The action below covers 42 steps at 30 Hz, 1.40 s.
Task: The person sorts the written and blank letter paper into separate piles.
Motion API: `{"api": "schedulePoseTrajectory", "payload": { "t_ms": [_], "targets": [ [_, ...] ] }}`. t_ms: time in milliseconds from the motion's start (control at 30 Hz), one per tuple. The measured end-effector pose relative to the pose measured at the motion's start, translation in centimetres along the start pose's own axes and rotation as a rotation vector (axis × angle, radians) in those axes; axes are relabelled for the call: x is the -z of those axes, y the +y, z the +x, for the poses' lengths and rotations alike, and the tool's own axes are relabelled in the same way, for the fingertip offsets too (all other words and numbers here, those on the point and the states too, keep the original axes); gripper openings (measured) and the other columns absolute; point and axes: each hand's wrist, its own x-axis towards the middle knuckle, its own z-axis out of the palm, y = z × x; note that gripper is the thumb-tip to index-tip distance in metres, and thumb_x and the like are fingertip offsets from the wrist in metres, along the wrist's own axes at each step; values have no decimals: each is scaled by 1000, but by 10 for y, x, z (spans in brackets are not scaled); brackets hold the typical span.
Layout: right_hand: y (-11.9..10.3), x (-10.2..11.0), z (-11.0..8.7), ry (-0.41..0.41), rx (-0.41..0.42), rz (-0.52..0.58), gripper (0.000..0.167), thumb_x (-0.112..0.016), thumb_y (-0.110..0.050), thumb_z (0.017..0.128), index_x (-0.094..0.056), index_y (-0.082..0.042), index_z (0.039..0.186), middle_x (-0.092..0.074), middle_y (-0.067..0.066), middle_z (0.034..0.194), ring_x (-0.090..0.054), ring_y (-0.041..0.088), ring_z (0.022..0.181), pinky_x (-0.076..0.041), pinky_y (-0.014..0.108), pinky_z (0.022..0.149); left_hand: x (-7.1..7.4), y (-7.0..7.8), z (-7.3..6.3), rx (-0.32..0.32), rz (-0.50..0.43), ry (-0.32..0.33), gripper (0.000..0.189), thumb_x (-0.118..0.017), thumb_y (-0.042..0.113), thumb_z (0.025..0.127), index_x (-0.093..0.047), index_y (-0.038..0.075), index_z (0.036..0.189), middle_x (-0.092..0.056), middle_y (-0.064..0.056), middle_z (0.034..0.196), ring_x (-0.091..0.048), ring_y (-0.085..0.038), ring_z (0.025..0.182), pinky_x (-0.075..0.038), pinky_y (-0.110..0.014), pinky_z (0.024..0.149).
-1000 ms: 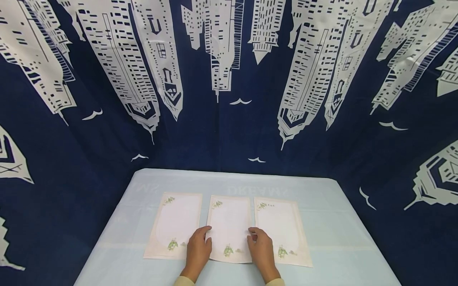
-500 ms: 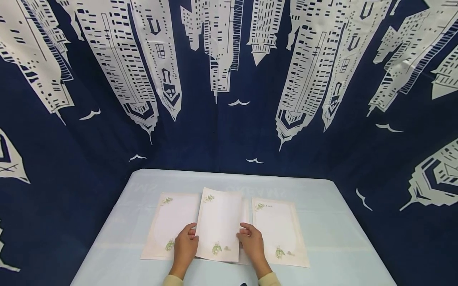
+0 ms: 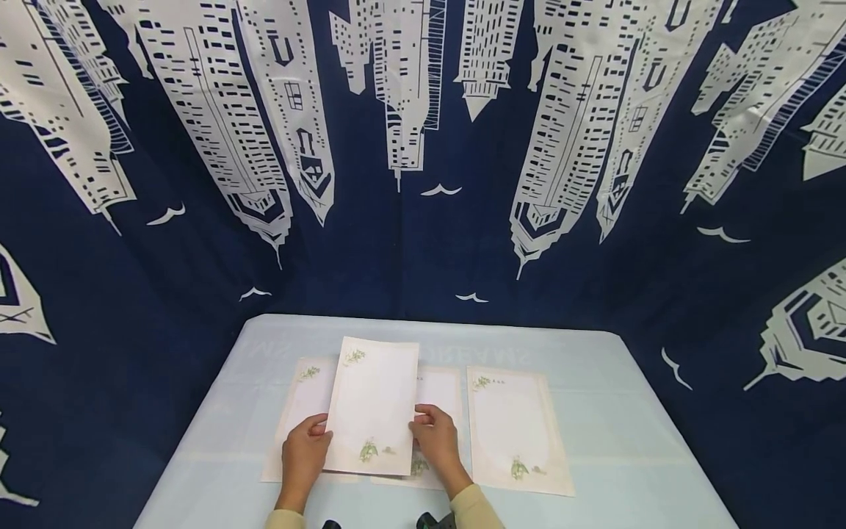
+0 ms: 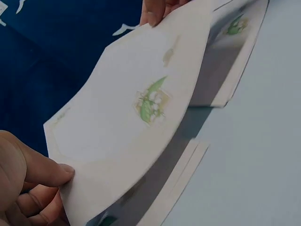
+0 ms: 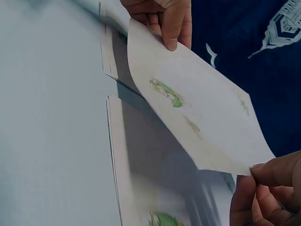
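Observation:
A sheet of pale pink stationery paper (image 3: 371,400) with printed green leaves and white flowers is held up by both hands. The left hand (image 3: 304,454) pinches its left edge, thumb on top, as the left wrist view shows at the paper's corner. On the opposite edge the right hand (image 3: 438,444) pinches it between thumb and fingers, also seen in the right wrist view. The raised sheet bows slightly and overlaps the left paper (image 3: 311,397) and the middle paper (image 3: 444,393), hiding parts of both. Small dark marks show near the top of the middle paper.
At right lies another matching paper (image 3: 518,426) with small marks by its top flower print. All rest on a pale blue covered table (image 3: 621,433). Behind hangs a navy cloth (image 3: 396,257) with white buildings and birds. Dark objects (image 3: 432,522) poke in at the bottom edge.
Both hands have lifted the top sheet off the middle position and carried it leftward, partly over the left paper. The middle paper beneath has come into view.

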Motion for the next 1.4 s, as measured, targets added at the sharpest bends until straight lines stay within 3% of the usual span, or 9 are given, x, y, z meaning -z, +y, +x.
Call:
{"api": "schedulePoseTrajectory", "payload": {
  "t_ms": [333, 533, 767, 967, 1200, 1300, 1400],
  "targets": [
    [-7, -40, 10, -54, 15, -77, 31, -70, 4, 85, -68, 5, 115, -64, 2, 81, -61, 12, 60, -55, 26, 54, 23, -15, 13, 42, 59, 34, 27, -69, -4, 83, -70, -11, 110, -71, -17, 84, -66, -26, 70, -48, -32, 58],
    [-11, -62, 9, -87, 47, -104, 32, -68, 8, 83, -67, 6, 115, -63, 3, 80, -59, 9, 57, -53, 24, 52, 35, -22, 16, 48, 118, 88, 27, -67, -5, 84, -70, -12, 110, -72, -22, 89, -68, -34, 75, -51, -39, 61],
    [-10, -77, 7, -158, 138, -214, 31, -71, 7, 83, -67, 8, 113, -59, -6, 74, -55, 4, 58, -48, 21, 53, 47, -29, 16, 77, 191, 97, 29, -66, -5, 86, -68, -14, 113, -71, -24, 92, -67, -37, 80, -52, -50, 70],
    [-10, -79, 5, -227, 160, -294, 34, -74, 2, 85, -65, 10, 117, -59, -8, 75, -51, 3, 61, -45, 21, 55, 51, -34, 15, 73, 298, 103, 31, -66, -2, 87, -65, -17, 114, -70, -28, 94, -67, -44, 87, -50, -56, 76],
    [-10, -70, 4, -218, 155, -325, 32, -73, -2, 86, -68, 7, 116, -60, -7, 80, -52, 4, 66, -47, 22, 61, 49, -30, 12, 110, 385, 138, 31, -66, 4, 89, -65, -15, 114, -68, -27, 98, -66, -46, 92, -52, -55, 77],
    [-12, -61, 3, -215, 135, -305, 28, -73, -5, 87, -69, 4, 113, -61, -7, 82, -54, 6, 69, -49, 24, 63, 46, -26, 10, 128, 396, 126, 32, -66, 7, 90, -65, -14, 115, -67, -26, 99, -65, -45, 93, -52, -55, 77],
    [-13, -48, 2, -204, 125, -282, 26, -73, -7, 88, -70, 4, 111, -63, -5, 85, -57, 8, 72, -50, 26, 65, 39, -20, 8, 103, 379, 86, 32, -67, 9, 91, -66, -12, 116, -68, -25, 97, -66, -44, 91, -52, -55, 76]
  ]
}}
